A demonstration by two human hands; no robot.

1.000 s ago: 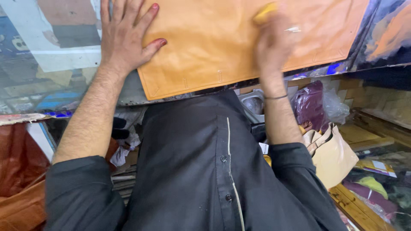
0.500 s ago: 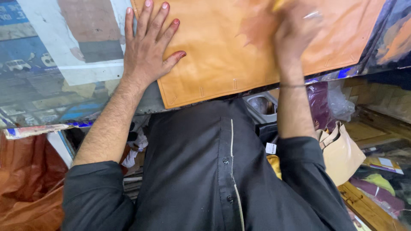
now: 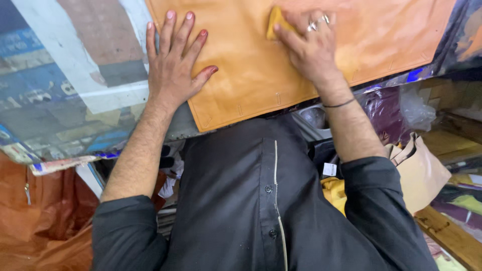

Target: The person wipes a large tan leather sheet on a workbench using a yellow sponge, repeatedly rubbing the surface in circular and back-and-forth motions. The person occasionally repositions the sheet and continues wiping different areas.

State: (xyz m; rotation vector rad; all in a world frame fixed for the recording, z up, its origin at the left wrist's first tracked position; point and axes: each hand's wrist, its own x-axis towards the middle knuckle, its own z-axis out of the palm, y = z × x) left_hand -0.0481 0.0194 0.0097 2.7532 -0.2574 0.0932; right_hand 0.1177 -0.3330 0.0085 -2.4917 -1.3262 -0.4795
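A large tan leather sheet (image 3: 251,75) lies flat on the worktable, its stitched edge toward me. My left hand (image 3: 173,65) rests palm down with fingers spread on the sheet's left edge, half on the table covering. My right hand (image 3: 309,47), with rings on a finger and a thin band at the wrist, presses a small yellow sponge (image 3: 276,20) onto the leather near the top middle. The leather around the right hand looks darker and blotchy.
The table (image 3: 60,90) is covered with a printed blue and white sheet. Orange-brown leather (image 3: 40,221) hangs at the lower left. A beige bag (image 3: 422,170), a purple plastic bag (image 3: 386,108) and wooden shelving (image 3: 452,236) sit at the right, below the table edge.
My right hand with the sponge has swept across the leather toward the left and closer to me. My left hand stays flat on the sheet's left edge. The view has shifted slightly.
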